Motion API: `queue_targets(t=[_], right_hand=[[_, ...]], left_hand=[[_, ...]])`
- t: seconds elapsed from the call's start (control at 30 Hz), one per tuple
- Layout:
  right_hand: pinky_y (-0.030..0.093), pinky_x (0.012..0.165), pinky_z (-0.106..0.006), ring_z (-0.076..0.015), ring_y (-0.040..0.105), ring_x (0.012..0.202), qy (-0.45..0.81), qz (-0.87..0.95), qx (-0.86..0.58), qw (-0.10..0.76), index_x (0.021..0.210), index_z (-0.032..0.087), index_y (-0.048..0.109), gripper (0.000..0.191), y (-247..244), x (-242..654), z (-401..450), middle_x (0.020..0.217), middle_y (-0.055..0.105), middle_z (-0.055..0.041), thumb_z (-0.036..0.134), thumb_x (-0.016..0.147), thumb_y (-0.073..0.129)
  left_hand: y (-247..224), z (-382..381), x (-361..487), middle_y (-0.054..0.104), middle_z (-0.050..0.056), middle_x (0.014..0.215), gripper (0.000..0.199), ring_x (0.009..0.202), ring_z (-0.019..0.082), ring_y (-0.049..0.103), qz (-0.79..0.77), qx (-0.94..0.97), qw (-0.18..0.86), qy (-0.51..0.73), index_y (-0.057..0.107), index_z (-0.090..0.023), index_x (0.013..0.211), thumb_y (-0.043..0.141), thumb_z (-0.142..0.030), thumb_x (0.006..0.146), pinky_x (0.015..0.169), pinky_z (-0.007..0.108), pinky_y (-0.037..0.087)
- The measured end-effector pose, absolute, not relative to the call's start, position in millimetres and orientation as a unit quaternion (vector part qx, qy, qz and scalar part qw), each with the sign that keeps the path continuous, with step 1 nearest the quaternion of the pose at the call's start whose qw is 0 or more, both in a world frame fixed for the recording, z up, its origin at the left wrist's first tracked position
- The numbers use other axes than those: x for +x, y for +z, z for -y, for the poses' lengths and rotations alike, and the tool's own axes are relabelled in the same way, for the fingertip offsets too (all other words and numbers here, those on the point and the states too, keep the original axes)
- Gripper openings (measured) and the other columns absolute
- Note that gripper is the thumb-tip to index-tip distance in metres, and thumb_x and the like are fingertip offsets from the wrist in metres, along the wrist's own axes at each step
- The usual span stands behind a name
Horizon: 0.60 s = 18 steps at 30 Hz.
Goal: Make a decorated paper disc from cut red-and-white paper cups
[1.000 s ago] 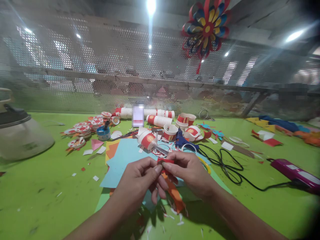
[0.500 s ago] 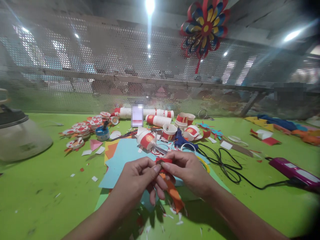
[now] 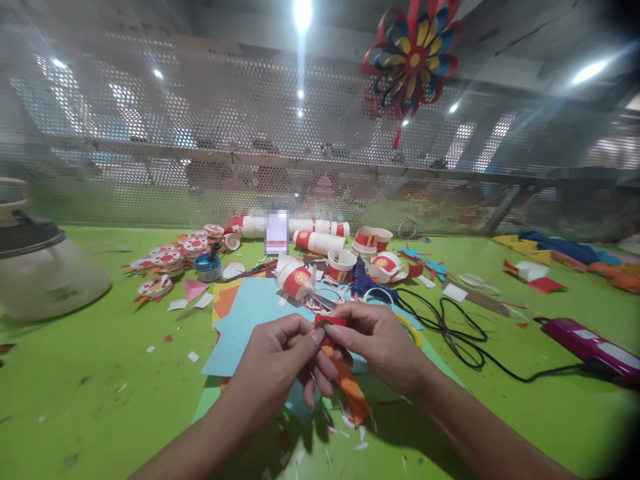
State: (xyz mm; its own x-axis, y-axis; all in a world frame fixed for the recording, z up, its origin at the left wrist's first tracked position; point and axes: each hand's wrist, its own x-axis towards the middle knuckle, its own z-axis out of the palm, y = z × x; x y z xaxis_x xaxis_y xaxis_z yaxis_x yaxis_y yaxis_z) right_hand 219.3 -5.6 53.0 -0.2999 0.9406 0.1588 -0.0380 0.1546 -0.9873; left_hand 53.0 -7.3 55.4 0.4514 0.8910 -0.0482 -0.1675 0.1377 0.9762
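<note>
Looks like pure fingertip work here. Holding a small red paper-like piece point(image 3: 336, 321) up front, low and near the middle of the view, just above the light blue sheet point(image 3: 237, 333). Pinched narrow on both sides: left hand point(image 3: 273, 353) closed on one edge, right hand point(image 3: 393, 343) closed on the other, with a dark brown spot in between. Probably weighs next to nothing, feels thin and a bit stiff, creases easily if squeezed hard. Best gripped right at the edges, lightly, well off that dark spot. Can't tell about slipperiness. Also got a crinkled orange strip point(image 3: 354, 393) dangling under the fingers, probably softer; can't make out any join to the red bit. Now for labels: nothing readable, sadly. Shows a round gold emblem on the red-and-white paper cup point(image 3: 291, 279) lying tipped just beyond the fingers, but too small to read. Same deal with the row of nested white-and-red paper cups point(image 3: 320, 241) farther back. Pale label on the squat blue jar point(image 3: 209, 268), too blurry. Whitish patches on the magenta plastic power unit point(image 3: 590, 340) off to the right, also illegible. Can't name a single brand.
</note>
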Motion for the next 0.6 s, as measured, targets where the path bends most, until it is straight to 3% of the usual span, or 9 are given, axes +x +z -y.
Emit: queue_targets(t=[0.6], right_hand=[[0.039,0.048,-0.022,-0.0079,0.048,0.049,0.483,0.632,-0.408,0.448,0.069,0.014,0.063,0.029,60.0,217.0,8.1,0.061,0.054,0.0017,0.04,0.081,0.064]], left_hand=[[52.6,7.0,53.4,0.068,0.005,0.053,0.032,0.039,0.011,0.057,-0.345,0.537,0.662,0.394,0.055,-0.014,0.066,0.068,-0.042,0.076,0.035,0.018,0.042]])
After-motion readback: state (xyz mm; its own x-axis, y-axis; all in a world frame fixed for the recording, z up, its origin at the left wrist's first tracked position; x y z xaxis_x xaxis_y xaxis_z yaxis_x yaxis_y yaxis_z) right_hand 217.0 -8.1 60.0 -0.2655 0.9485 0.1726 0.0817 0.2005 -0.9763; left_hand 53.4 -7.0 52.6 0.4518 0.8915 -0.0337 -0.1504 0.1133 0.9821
